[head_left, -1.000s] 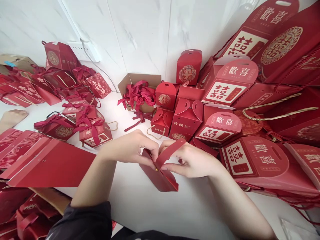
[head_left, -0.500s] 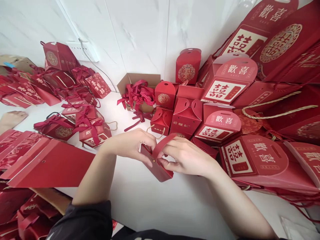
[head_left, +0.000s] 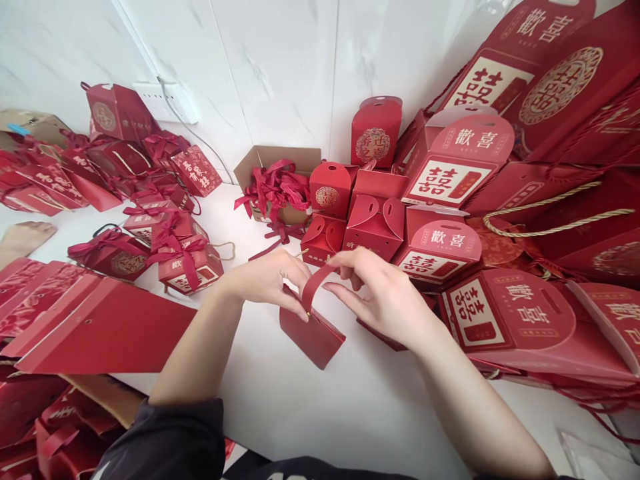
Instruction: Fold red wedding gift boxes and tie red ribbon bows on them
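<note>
A small dark red gift box (head_left: 313,337) with a folded top is held just over the white table in front of me. My left hand (head_left: 273,280) pinches its upper edge, the thumb beside a small gold stud. From that stud a red strap handle (head_left: 316,283) curves up and over. My right hand (head_left: 377,293) has the far end of the strap between thumb and fingertips, away from the box. Part of another dark red box (head_left: 383,333) lies under my right hand, mostly hidden by it.
Red gift boxes (head_left: 373,223) and large bags (head_left: 555,93) crowd the right side. A cardboard box of red ribbons (head_left: 280,190) stands against the wall. Ribboned boxes (head_left: 190,267) and flat red bags (head_left: 115,327) fill the left. Another person's hand (head_left: 27,237) rests at the left edge.
My right hand has lifted away from the box and its fingers have drawn the strap's end up. The box has turned a little, showing more of its front.
</note>
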Tool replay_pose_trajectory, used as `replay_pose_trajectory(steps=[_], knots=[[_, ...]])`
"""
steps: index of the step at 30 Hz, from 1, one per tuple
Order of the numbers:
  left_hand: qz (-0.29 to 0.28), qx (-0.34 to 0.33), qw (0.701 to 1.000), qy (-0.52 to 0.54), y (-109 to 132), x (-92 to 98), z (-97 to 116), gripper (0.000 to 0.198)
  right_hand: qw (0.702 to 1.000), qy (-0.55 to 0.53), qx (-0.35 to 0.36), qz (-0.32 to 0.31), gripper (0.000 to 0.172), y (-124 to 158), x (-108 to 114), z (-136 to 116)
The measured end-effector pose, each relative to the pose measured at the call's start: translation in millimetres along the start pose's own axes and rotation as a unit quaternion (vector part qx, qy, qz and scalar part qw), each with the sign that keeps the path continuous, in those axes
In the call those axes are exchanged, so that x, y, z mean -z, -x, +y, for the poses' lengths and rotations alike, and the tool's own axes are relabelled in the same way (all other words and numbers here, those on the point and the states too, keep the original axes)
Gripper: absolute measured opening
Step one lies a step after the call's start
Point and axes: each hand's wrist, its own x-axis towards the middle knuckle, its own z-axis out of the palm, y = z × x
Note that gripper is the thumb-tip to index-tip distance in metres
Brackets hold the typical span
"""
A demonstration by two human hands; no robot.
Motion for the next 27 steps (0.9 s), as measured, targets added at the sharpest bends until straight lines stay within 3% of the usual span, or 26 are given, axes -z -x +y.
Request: replay_pose_trajectory(steps=[5,11,14,19,27], knots=[[0.001,0.006,1.0,-0.008,0,0.9,2,0.008,0.999,0.015,-0.036,-0.003,0.02,0,-10,4],[0.018,0.056,0.998,-0.03,4,2.7,3,0.014,0.976,-0.151,-0.136,-0.08,0.015,-7,-14,-6],[0.047,0.074,0.996,-0.034,6,2.5,2,0.021,0.96,-0.205,-0.168,-0.091,0.014,-7,-13,-11],[0.053,0.074,0.995,-0.034,8,2.1,1,0.023,0.948,-0.256,-0.167,-0.091,0.014,-5,-14,-12],[0.051,0.095,0.993,-0.044,8,2.1,3,0.019,0.962,-0.228,-0.129,-0.081,0.012,-6,-8,-14]])
